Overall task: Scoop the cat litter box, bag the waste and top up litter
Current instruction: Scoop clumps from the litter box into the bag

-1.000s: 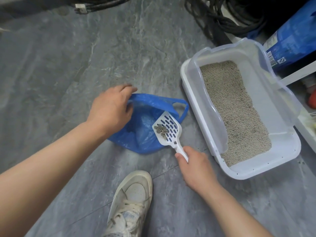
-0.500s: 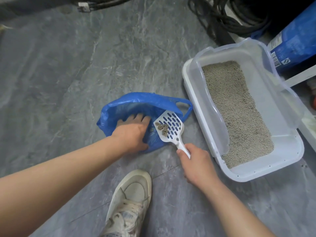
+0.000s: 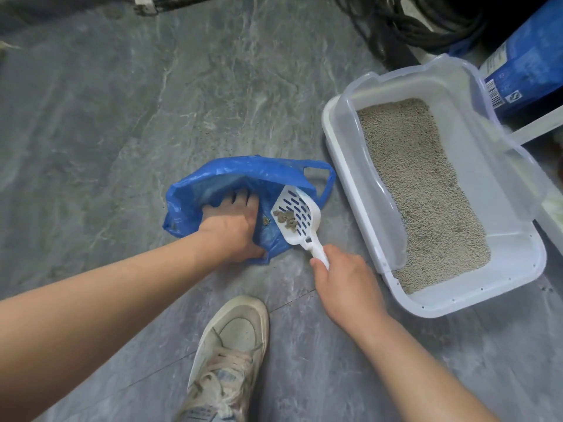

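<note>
A blue plastic bag [image 3: 213,181] lies open on the grey floor. My left hand [image 3: 233,228] reaches into its mouth, fingers inside, thumb pinching the near edge. My right hand [image 3: 344,281] grips the handle of a white slotted scoop [image 3: 300,219] that carries several grey-brown clumps just over the bag's right edge. A few clumps sit inside the bag beside the scoop. The white litter box [image 3: 524,287] with a clear raised rim stands to the right, filled with pale grey litter [image 3: 420,190].
A blue litter sack [image 3: 530,62] leans behind the box at the top right. Black cables [image 3: 405,22] coil at the top. My white sneaker [image 3: 228,354] stands on the floor below the bag. A white shelf edge [image 3: 536,126] runs along the right side.
My left hand moved from the bag's top rim down into its mouth and spread it wider. The scoop shifted slightly toward the bag, still loaded.
</note>
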